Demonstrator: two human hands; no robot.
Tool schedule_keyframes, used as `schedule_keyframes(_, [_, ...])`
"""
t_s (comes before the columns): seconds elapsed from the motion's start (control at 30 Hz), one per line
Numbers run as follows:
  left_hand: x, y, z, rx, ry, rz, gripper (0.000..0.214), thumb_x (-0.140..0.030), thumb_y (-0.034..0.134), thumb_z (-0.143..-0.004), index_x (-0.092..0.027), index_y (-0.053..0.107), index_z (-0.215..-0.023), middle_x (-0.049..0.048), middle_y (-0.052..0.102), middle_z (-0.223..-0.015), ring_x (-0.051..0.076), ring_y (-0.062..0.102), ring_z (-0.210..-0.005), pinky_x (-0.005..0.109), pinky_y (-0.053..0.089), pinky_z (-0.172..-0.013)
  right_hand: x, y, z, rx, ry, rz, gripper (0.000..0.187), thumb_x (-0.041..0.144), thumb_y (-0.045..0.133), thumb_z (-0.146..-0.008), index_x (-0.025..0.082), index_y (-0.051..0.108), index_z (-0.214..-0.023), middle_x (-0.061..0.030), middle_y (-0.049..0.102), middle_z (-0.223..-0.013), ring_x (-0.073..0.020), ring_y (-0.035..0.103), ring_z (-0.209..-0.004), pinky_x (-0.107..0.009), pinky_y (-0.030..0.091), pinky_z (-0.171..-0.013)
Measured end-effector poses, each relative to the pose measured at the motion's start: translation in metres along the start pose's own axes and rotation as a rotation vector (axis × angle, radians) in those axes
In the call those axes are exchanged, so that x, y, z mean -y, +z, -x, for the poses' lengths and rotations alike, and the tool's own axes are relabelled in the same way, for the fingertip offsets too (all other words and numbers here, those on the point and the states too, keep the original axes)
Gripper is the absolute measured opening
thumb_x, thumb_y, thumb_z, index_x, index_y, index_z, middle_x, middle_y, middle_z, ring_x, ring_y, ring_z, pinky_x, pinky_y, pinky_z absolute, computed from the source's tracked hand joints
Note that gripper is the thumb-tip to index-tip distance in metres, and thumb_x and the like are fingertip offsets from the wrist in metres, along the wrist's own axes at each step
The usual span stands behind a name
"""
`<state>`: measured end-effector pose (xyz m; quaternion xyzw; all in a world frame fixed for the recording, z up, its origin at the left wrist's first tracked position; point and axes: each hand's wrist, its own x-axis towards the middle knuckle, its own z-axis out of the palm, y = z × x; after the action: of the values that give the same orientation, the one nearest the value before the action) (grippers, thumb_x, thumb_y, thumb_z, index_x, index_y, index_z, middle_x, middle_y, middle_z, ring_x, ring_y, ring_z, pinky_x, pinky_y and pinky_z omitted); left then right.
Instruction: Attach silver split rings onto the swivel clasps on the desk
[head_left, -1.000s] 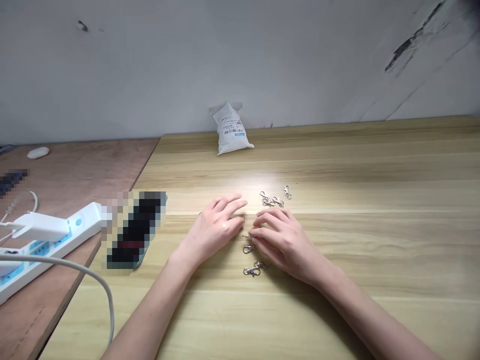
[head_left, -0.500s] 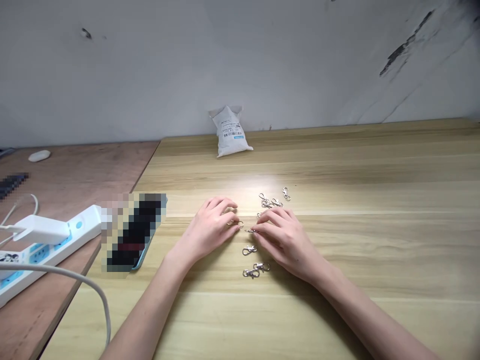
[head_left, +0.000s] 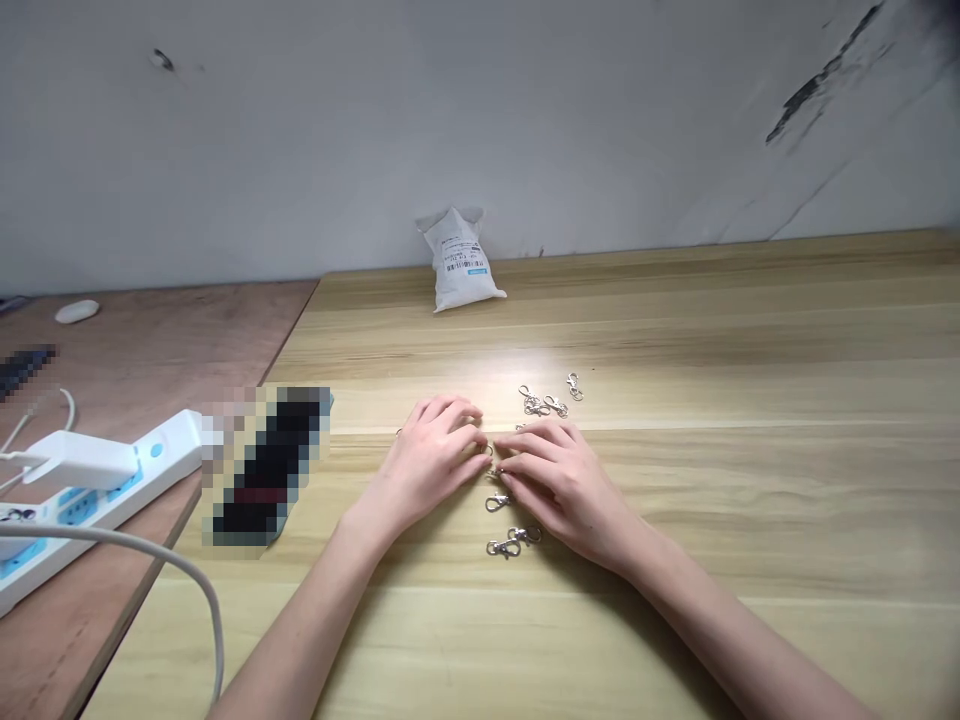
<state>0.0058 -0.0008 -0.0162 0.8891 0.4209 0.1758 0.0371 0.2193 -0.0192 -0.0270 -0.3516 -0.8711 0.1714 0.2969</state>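
Metal clasp: the one in hand (head_left: 494, 474) lies between your two hands, well on your side of the white packet (head_left: 463, 265) and slightly right of it.
Ring: a small metal ring (head_left: 490, 450) shows at your left fingertips, just farther in toward the packet than that clasp; whether the two touch, you cannot tell from here.
Loose clasps: a single clasp (head_left: 497, 503) and a near pair (head_left: 514, 542) lie farther out from the packet than the held one; a cluster (head_left: 541, 403) lies nearer the packet, off to its right.
Change: half a second ago, ring and clasp stood clearly apart; now your fingertips have drawn closer and the gap has narrowed.
Left hand: yours (head_left: 435, 450) is half curled, thumb and forefinger pinching the ring.
Right hand: yours (head_left: 562, 475) is loosely curled, thumb and forefinger closed on the clasp.
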Motion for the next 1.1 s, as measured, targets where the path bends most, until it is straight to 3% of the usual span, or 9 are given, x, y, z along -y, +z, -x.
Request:
schedule_keyframes(0.3, [0.0,0.001,0.001,0.004,-0.052,0.067,0.011,-0.026,0.057,-0.092,-0.02,0.066,-0.091,0.0046,0.064,-0.109,0.022,0.052,-0.111,0.04,0.045,-0.091,0.0,0.003,0.002,0.0,-0.005,-0.051,0.014,0.02,0.053,-0.094,0.021,0.067,-0.095,-0.002,0.069,-0.113,-0.0208,0.054,-0.103,-0.042,0.038,-0.096])
schedule_keyframes(0.5, [-0.007,-0.002,0.0,0.055,-0.186,0.174,0.009,-0.025,0.059,-0.09,-0.022,0.066,-0.094,0.0051,0.061,-0.114,0.023,0.05,-0.112,0.042,0.045,-0.093,-0.001,0.004,0.002,0.008,-0.008,-0.085,0.014,0.02,0.052,-0.094,0.022,0.066,-0.095,-0.0028,0.068,-0.115,-0.0203,0.054,-0.104,-0.042,0.038,-0.096])
schedule_keyframes(0.77, [-0.013,-0.002,0.002,0.124,-0.401,0.289,0.007,-0.028,0.059,-0.089,-0.023,0.063,-0.088,0.005,0.051,-0.137,0.026,0.033,-0.137,0.05,0.033,-0.109,0.002,0.003,0.001,0.027,-0.017,-0.103,0.015,0.021,0.051,-0.094,0.022,0.066,-0.097,-0.0043,0.068,-0.113,-0.0208,0.053,-0.103,-0.042,0.039,-0.094])
schedule_keyframes(0.9, [-0.011,-0.001,0.003,0.127,-0.384,0.294,0.008,-0.028,0.059,-0.089,-0.022,0.062,-0.084,0.0046,0.05,-0.14,0.025,0.03,-0.14,0.05,0.031,-0.111,0.001,0.002,-0.001,0.014,-0.009,-0.114,0.014,0.019,0.051,-0.094,0.021,0.065,-0.096,-0.0033,0.069,-0.107,-0.0206,0.053,-0.099,-0.041,0.038,-0.093])
schedule_keyframes(1.1, [-0.011,0.0,0.001,0.056,-0.208,0.208,0.012,-0.029,0.061,-0.089,-0.022,0.067,-0.08,0.0034,0.055,-0.134,0.026,0.034,-0.137,0.051,0.032,-0.108,-0.001,0.0,-0.001,-0.01,0.01,-0.142,0.014,0.018,0.051,-0.095,0.022,0.064,-0.101,-0.0026,0.07,-0.108,-0.0197,0.053,-0.097,-0.041,0.037,-0.093])
